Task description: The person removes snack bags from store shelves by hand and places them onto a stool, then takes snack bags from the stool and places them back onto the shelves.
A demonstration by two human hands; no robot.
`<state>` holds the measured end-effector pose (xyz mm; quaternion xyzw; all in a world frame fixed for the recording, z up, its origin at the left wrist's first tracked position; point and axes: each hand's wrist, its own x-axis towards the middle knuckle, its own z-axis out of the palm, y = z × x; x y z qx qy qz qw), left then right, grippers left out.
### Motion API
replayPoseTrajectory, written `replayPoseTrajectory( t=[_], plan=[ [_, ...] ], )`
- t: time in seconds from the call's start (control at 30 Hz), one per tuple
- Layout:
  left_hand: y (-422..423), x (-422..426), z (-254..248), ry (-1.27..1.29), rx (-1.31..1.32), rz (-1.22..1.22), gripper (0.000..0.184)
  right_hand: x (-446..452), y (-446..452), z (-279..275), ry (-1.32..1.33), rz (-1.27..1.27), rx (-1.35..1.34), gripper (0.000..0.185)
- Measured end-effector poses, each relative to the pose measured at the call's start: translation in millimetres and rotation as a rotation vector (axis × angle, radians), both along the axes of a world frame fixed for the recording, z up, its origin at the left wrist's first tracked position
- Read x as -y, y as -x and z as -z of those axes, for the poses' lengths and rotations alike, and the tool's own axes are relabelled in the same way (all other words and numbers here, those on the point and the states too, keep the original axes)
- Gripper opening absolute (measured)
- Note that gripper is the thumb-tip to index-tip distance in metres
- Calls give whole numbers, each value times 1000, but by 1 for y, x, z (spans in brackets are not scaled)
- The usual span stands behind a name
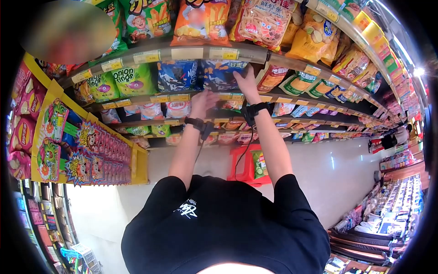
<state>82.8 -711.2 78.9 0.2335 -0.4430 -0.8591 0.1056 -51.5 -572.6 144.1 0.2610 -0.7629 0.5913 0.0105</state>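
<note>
My right hand (247, 86) reaches up to the second shelf and grips the right edge of a blue snack bag (221, 75), with some fingertips hidden at its side. Just below that bag, in front of the shelf edge, my left hand (204, 101) is open, its fingers stretched out and slightly blurred, holding nothing. Another blue snack bag (177, 75) stands to the left of the gripped one. A red and white snack bag (272, 78) sits to the right of my right hand. Both wrists wear black straps with cables.
Green onion ring bags (132, 81) fill the shelf further left. Larger chip bags (200, 20) line the shelf above. A red basket (237, 157) with a green bag (260, 164) is on the floor below. A yellow display stand (140, 164) juts out at left; a person (401, 137) is far right.
</note>
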Motion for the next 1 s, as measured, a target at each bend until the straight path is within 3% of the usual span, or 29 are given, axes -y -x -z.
replayPoseTrajectory(
  t=[0.27, 0.4, 0.47, 0.57, 0.63, 0.7, 0.83, 1.0],
  plan=[
    [-7, 0, -10, 266, -33, -113, 22, -18, -26, 9, 64, 82, 57, 72],
    [-22, -16, -9, 351, -99, -10, 23, -31, -51, 42, 248, 131, 72, 75],
    [-33, -28, -3, 403, -34, 142, 24, -53, -89, 37, 274, 110, 190, 68],
    [-47, -46, 31, 415, 143, 364, 23, -108, -122, 30, 374, 54, 468, 57],
    [-57, -50, 81, 397, 271, 472, 23, -162, -118, 68, 287, 115, 432, 43],
    [-69, -61, 111, 372, 408, 538, 23, -218, -139, 42, 354, 241, 425, 29],
    [-69, -99, 151, 397, 529, 626, 24, -332, -156, 73, 232, 702, 565, 28],
    [-46, -173, 203, 431, 576, 836, 26, -429, -168, 144, 201, 950, 782, 27]
  ],
)
